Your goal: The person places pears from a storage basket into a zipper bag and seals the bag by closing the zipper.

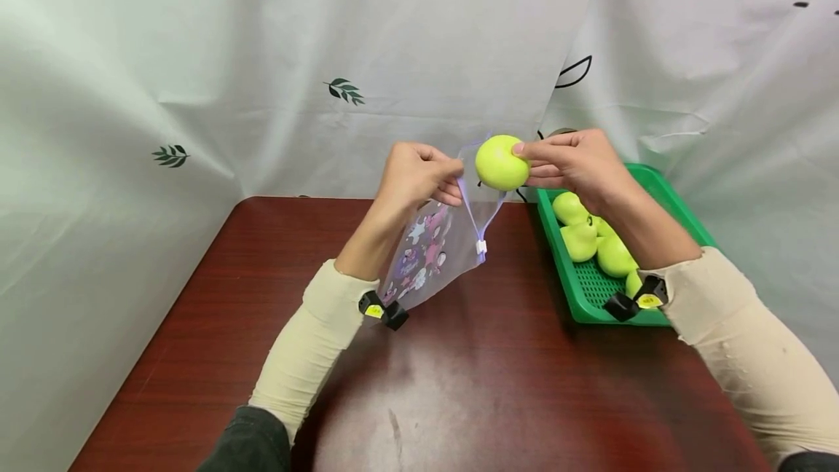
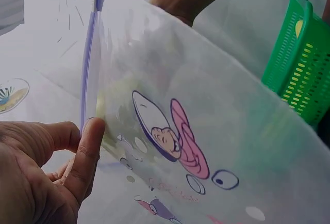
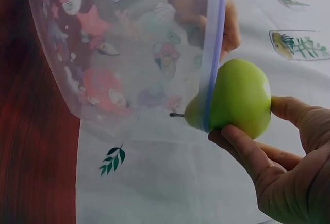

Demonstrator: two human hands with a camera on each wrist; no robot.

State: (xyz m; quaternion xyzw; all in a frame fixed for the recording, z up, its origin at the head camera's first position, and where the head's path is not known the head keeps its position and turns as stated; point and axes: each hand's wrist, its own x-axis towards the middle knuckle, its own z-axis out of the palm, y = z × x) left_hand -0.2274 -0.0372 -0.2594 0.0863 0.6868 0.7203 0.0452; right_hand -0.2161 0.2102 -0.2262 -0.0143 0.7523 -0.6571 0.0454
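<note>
My right hand (image 1: 580,162) holds a yellow-green pear (image 1: 501,162) by its round end, thumb on one side and fingers on the other. In the right wrist view the pear's narrow end and dark stem (image 3: 177,114) lie behind the bag's purple zip edge, at its mouth. The bag is a clear zip bag (image 1: 419,261) printed with pink and white sea figures, hanging tilted above the table. My left hand (image 1: 422,175) pinches one side of its purple rim between thumb and fingers. The mouth gapes in a V down to a white slider (image 1: 481,247).
On the right stands a green plastic basket (image 1: 565,268) with several more pears (image 1: 580,240) in it, partly under my right forearm. The dark red wooden table (image 1: 262,312) meets a pale sheet (image 1: 406,35) with leaf prints at the back.
</note>
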